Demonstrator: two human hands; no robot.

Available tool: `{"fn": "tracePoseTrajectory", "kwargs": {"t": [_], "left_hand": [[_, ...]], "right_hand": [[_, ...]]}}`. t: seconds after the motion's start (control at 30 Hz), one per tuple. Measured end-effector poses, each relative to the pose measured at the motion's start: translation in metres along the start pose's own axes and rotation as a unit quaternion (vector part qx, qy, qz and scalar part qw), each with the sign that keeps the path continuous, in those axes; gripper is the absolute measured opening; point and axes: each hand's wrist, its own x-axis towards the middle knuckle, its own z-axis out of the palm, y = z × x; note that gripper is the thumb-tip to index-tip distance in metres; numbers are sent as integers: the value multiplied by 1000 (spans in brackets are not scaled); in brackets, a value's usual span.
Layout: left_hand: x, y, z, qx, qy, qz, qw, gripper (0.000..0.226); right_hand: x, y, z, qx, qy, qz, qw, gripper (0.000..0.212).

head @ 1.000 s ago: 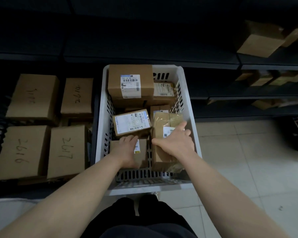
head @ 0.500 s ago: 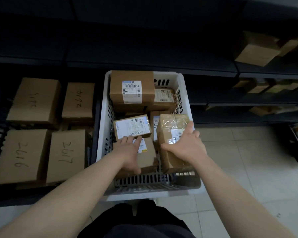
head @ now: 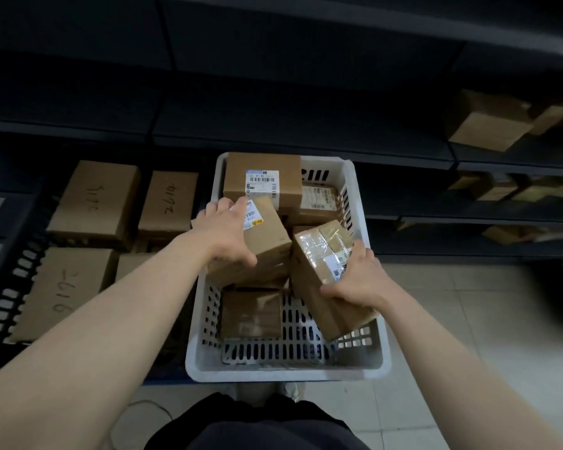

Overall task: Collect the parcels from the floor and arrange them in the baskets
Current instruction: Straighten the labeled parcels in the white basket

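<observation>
— Holding anything, the left hand (head: 223, 232)?

— Yes. Its grip is closed on a brown box (head: 267, 245) with a white label at the far end. The fingers spread over the top and the thumb hooks the near side. The box is tilted, above the middle of the white basket (head: 286, 371).

— And the right hand (head: 358, 280)?

— Its grip is round a taped box (head: 319, 251), shiny with clear tape, with a label partly under the fingers. That box is tilted too, at the basket's right side. Whether its low end rests on anything, I cannot tell.

— Do the two boxes touch?

— They are just beside each other; contact I cannot tell.

— What else is in the basket?

— A big box (head: 262, 180) with a barcode label stands at the far end. A labelled box (head: 319, 203) sits lower, to its right. A flat parcel (head: 252, 315) lies on the bottom near the front wall, below the brown box.

— And around it?

— Pale tiled floor (head: 468, 319) shows to the right. On the left a black basket (head: 17, 280) holds numbered boxes (head: 95, 203) with handwriting on top. Dark shelves (head: 306, 125) run behind, with more cartons (head: 488, 125) on them at the right.
</observation>
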Motion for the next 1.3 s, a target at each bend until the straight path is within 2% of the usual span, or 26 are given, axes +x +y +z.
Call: {"fn": "tracePoseTrajectory", "kwargs": {"t": [0.23,0.37,0.6,0.67,0.77,0.93,1.13,1.3], "left_hand": [[2,5,-4,-52,46,-6,998,125],[12,30,-3,-22,72,31,997,126],[38,74,2,30,57,115,991,123],[46,88,2,13,50,87,995,119],[54,108,3,-43,23,1,999,116],[63,128,20,-120,-6,-102,988,121],[72,138,49,-122,3,-148,981,119],[85,156,53,-88,32,-146,985,111]], "right_hand": [[-1,-4,-11,47,62,57,995,111],[-5,-5,-30,53,91,80,991,110],[-19,10,-61,53,137,107,983,107],[-22,18,-71,55,154,110,980,105],[-23,27,-83,66,169,114,977,104],[-19,35,-91,87,158,108,978,103],[-7,37,-93,86,142,91,982,102],[3,43,-99,72,141,75,985,102]]}}
